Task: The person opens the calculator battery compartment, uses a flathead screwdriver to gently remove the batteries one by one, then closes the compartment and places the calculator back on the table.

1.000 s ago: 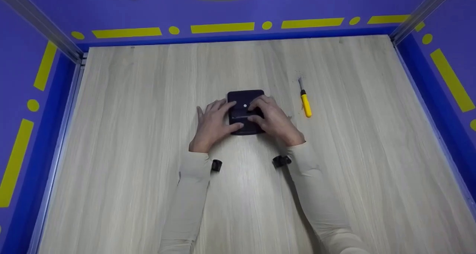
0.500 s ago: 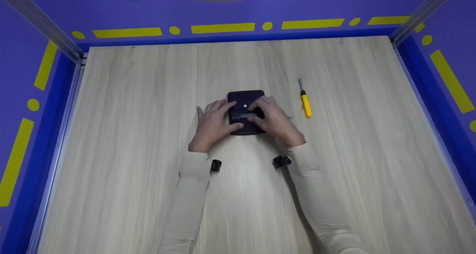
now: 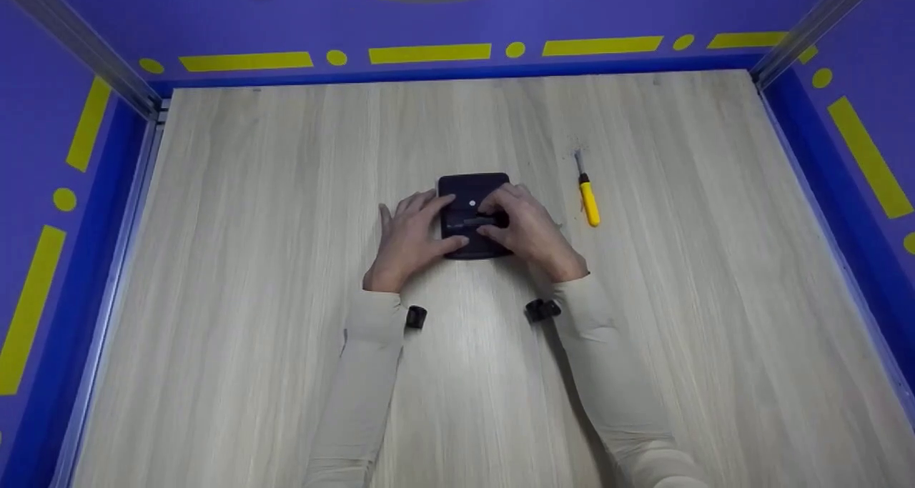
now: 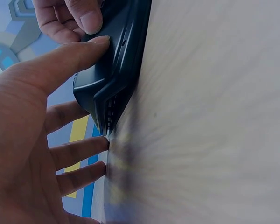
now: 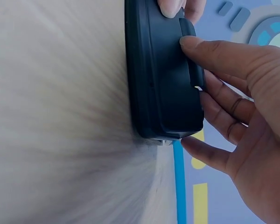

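The left hand point(image 3: 409, 241) lies at the left side of a black box point(image 3: 472, 185), its fingers spread apart and nearly straight; its thumb rests on the near part of the box, its index fingertip touches the top farther away, and the other fingers stretch out beside the left edge; the right hand point(image 3: 532, 231) bends over the right side, its thumb and index finger clamped on a raised strip point(image 5: 195, 70) across the box, the thumb on the near edge of it and the index finger on the far side; the box sits flat on the wooden table point(image 3: 286, 223), between the two hands' fingers; a white dot point(image 3: 472, 203) shows on it, just left of the right index fingertip; a yellow-handled tool point(image 3: 587, 198) lies right of the right hand's fingers, apart from them, its thin end pointing away.
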The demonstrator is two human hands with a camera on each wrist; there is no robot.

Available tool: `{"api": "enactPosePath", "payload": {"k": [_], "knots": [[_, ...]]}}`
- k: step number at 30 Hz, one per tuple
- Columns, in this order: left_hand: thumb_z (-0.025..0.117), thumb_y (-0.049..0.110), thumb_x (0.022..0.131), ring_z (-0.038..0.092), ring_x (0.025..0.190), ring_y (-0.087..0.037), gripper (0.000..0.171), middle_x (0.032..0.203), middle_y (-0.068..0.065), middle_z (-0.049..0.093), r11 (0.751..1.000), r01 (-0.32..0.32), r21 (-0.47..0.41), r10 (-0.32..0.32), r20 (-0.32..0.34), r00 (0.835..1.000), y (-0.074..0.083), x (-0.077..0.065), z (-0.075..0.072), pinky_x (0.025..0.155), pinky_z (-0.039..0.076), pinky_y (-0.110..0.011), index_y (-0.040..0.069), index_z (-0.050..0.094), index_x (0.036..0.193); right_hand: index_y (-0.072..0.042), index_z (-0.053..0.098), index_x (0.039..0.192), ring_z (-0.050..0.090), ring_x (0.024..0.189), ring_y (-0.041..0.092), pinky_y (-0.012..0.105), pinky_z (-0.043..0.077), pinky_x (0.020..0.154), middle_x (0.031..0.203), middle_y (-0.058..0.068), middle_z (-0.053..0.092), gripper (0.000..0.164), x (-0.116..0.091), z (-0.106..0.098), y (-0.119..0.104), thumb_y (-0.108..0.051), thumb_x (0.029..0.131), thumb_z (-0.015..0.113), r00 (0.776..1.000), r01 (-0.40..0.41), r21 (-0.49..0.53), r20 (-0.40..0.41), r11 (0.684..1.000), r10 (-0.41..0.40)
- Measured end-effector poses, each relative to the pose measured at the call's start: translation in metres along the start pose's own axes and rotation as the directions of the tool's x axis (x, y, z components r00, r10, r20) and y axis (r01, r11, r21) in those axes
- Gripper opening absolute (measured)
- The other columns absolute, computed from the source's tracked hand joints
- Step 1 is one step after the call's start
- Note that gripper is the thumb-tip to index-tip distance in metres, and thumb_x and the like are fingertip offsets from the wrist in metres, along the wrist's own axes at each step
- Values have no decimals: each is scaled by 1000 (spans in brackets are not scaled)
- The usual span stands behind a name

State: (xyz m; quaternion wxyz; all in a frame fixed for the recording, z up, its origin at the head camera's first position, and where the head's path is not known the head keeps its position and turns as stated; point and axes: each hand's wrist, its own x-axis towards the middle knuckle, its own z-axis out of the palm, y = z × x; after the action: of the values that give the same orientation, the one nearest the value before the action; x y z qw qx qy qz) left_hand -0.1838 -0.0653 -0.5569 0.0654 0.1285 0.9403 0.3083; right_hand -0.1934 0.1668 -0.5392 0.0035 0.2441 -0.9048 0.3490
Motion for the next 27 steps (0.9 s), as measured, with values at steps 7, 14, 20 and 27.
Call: {"api": "enactPosePath", "payload": {"k": [7, 14, 20, 27], "knots": [[79, 54, 92, 32, 155, -35, 79, 165, -13, 43, 1000, -3, 3, 3, 0, 1000, 0, -1, 0, 121, 4, -76, 20, 53, 158, -3, 76, 115, 58, 104, 29, 42, 52, 91, 107, 10, 68, 24, 0, 1, 1, -13, 95, 83, 1000, 7, 14, -5, 1000, -7], [79, 56, 92, 32, 155, -37, 80, 165, -13, 43, 1000, -7, 5, 7, -2, 1000, 1, -1, 0, 121, 4, -76, 19, 54, 158, -4, 78, 113, 59, 104, 28, 42, 52, 91, 108, 8, 69, 15, 1, 2, 0, -13, 103, 73, 1000, 9, 13, -24, 1000, -8], [78, 56, 92, 31, 155, -36, 80, 166, -12, 42, 1000, -6, 5, 6, 4, 1000, 1, -1, -1, 121, 4, -76, 20, 53, 159, -4, 76, 105, 59, 105, 28, 43, 52, 93, 106, 8, 69, 8, 1, 3, 0, -11, 102, 74, 999, 25, 32, -48, 999, -24], [79, 57, 92, 31, 155, -36, 81, 166, -12, 42, 1000, -2, 3, 2, 8, 1000, 0, 0, -1, 121, 3, -76, 21, 53, 159, -5, 76, 104, 59, 105, 27, 42, 50, 94, 105, 7, 70, 7, 2, 4, 0, -11, 103, 73, 999, 11, 52, -42, 999, -9]]}}
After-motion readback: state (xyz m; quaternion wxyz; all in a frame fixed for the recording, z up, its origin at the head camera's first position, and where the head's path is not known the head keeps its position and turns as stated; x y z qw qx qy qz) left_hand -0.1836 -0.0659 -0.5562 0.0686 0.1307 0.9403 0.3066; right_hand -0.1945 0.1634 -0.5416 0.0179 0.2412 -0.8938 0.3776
